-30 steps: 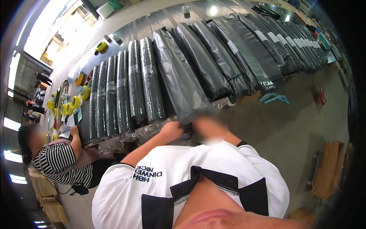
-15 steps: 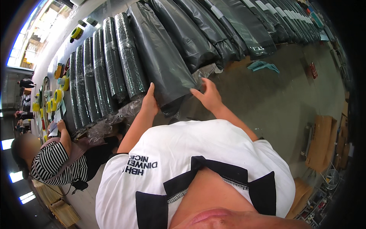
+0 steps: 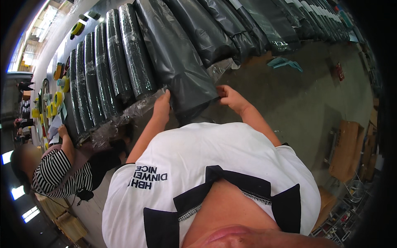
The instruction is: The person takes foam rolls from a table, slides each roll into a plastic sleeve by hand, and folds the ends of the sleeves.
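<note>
A large black plastic bag (image 3: 180, 62) lies lengthwise in front of me, its loose end hanging over the table's near edge. My left hand (image 3: 162, 103) is closed at the left side of this end, its fingers partly hidden. At the opposite corner my right hand (image 3: 233, 99) pinches the bag's edge between thumb and fingers. Left of the bag lie several dark rolls in clear wrap (image 3: 135, 53). Crumpled clear film (image 3: 142, 105) trails from their near ends beside my left hand. More black-bagged bundles (image 3: 202, 33) lie to the right.
At the left, a co-worker in a striped top (image 3: 62, 173) holds paper by the table. Yellow tape rolls (image 3: 57, 99) lie along that side. A teal cloth (image 3: 285, 64) is on the floor at right, with a cardboard box (image 3: 346, 151) farther toward the lower right.
My right hand has gone from open fingers to a pinch on the bag's corner. The bag's end is spread wider. The view has shifted slightly.
</note>
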### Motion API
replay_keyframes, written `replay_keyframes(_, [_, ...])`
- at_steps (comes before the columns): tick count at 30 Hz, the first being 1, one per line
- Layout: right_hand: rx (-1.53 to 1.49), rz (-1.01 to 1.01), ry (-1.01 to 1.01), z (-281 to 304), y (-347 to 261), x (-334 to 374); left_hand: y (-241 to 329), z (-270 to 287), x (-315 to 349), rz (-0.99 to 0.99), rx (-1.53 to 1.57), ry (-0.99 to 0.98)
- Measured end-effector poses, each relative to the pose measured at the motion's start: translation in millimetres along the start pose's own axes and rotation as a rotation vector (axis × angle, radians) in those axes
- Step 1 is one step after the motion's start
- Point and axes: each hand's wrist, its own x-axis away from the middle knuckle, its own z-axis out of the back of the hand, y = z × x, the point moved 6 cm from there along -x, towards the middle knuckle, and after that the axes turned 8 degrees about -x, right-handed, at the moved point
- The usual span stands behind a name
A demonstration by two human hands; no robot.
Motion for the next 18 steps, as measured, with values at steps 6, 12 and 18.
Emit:
replay_keyframes(6, [0.111, 0.004, 0.052, -32.2, -41.7, -13.7, 8.0, 1.0, -9.1, 0.055, -0.152, -0.143])
replay_keyframes(12, [0.187, -0.058, -0.082, 4.4, -19.8, 1.9, -16.6, 0.8, -6.4, 0.179, 0.233, -0.046])
replay_keyframes(18, [1.165, 0.846, -0.055, -65.7, -114.2, 57.9, -30.0, -8.4, 58.7, 0.099, -0.099, -0.355])
